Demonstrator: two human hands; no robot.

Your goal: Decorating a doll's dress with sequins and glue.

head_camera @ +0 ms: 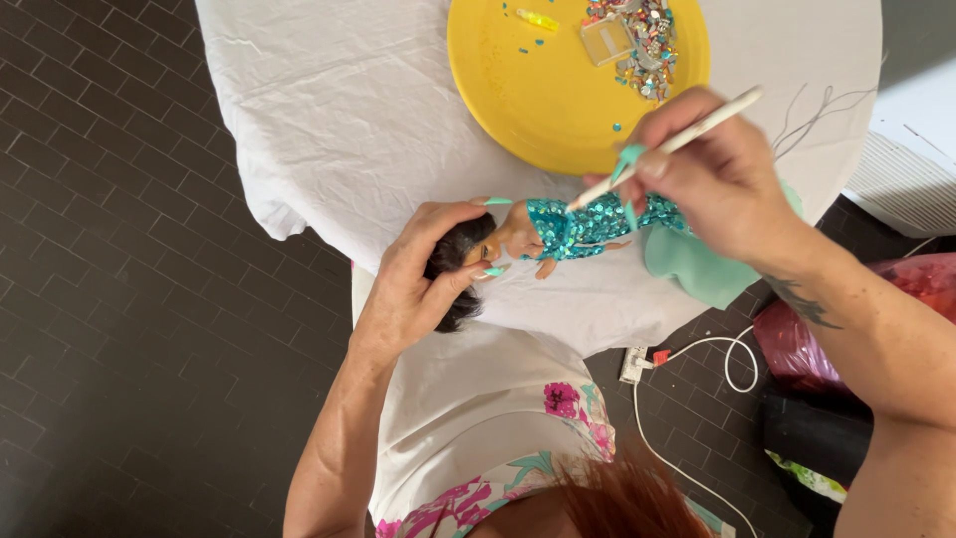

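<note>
While pinning the doll (518, 239) by its head, left grip (418, 284) clasped, right grip (717, 174) pinching white stick (677, 141), bodice sequinned, mint skirt (697, 261) bare.

One head-worn camera looks steeply down — close over the white-clothed table (329, 110) and dark brick floor (119, 329).

We hold a doll (558, 231) in a teal sequin bodice over the white-clothed worktop (329, 120). Our left hand (423, 279) cups its dark-haired head, while our right hand (717, 179) pinches a thin white stick (667, 146), tip touching the sequins. Behind sits a yellow plate (528, 100) with loose sequins and a small clear box (605, 42).
</note>
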